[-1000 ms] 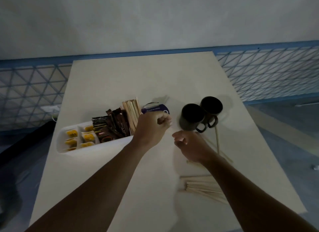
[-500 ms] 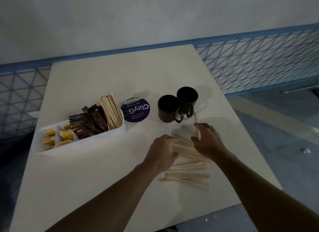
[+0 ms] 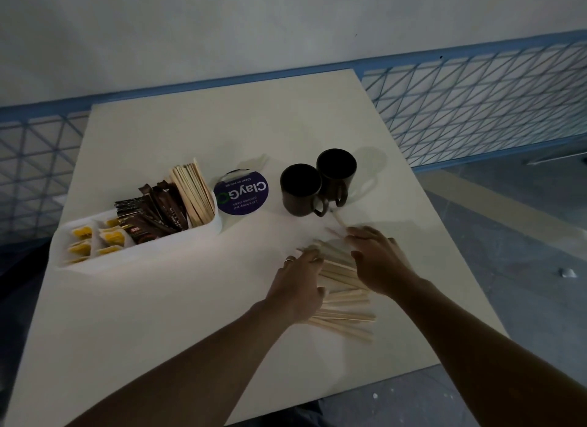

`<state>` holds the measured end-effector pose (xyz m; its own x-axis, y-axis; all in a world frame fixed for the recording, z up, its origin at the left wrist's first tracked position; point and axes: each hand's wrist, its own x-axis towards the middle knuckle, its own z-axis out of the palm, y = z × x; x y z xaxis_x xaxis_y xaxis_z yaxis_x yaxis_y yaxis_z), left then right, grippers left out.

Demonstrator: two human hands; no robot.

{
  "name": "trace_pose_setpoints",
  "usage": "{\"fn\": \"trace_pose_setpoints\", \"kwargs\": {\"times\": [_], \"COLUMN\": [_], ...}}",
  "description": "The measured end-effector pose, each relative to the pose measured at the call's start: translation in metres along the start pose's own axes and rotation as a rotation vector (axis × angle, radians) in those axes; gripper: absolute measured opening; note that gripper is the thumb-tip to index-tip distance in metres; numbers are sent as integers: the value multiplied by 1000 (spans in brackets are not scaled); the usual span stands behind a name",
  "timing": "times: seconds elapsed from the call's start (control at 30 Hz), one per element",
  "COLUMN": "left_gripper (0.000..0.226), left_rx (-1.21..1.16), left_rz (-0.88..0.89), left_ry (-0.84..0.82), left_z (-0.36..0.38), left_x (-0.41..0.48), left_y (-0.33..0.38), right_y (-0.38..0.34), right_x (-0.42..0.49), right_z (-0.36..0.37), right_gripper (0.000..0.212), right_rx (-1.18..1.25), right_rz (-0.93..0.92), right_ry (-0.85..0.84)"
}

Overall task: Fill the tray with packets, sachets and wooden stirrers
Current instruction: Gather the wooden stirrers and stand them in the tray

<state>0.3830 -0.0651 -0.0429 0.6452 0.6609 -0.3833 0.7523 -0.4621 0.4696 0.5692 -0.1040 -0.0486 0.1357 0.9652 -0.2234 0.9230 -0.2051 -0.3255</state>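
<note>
A white divided tray (image 3: pixel 133 258) stands at the left of the table. It holds yellow sachets (image 3: pixel 109 236), dark brown packets (image 3: pixel 158 209) and a bundle of wooden stirrers (image 3: pixel 193 193). A loose pile of wooden stirrers (image 3: pixel 341 294) lies on the table at the right. My left hand (image 3: pixel 297 283) rests on the pile's left side, fingers spread on the sticks. My right hand (image 3: pixel 379 261) presses on the pile's upper right, fingers apart. Whether either hand has a stick pinched is hidden.
Two dark mugs (image 3: pixel 301 190) (image 3: pixel 336 174) stand side by side behind the pile. A round purple "ClayGo" card (image 3: pixel 241 193) lies between them and the tray. The table's (image 3: pixel 190 315) right edge drops off close to the pile; a blue mesh fence (image 3: pixel 476 102) runs behind.
My left hand left the tray's end and came down to the loose stirrers. Both hands now lie on the pile. The view shifted as my head moved.
</note>
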Motion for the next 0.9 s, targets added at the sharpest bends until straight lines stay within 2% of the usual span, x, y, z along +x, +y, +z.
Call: {"fn": "trace_pose_setpoints", "kwargs": {"times": [0.1,0.27,0.4,0.5,0.57,0.63,0.7,0.9], "left_gripper": [52,49,63,75,72,62,49,20], "left_rx": [-73,-118,-83,-66,-48,-4,41,-33], "left_rz": [-10,3,105,178,188,172,160,130], "left_ry": [51,114,109,122,129,139,156,189], "left_z": [-1,-2,3,11,16,20,23,27], "left_x": [-3,-12,-21,-26,-26,-27,-27,-26], "left_y": [-1,-4,-4,-4,-4,-2,-2,-6], "right_y": [8,7,-3,-8,-9,-9,-10,-14], "right_x": [-5,-13,-16,-17,-16,-13,-11,-10], "right_z": [4,3,1,6,11,16,16,15], "right_gripper": [37,20,54,63,51,25,8,10], "right_rx": [24,52,70,20,31,34,40,86], "right_rz": [-49,-123,-77,-71,-64,-79,-85,-81], "right_ry": [27,51,-35,-31,-26,-25,-30,-17]}}
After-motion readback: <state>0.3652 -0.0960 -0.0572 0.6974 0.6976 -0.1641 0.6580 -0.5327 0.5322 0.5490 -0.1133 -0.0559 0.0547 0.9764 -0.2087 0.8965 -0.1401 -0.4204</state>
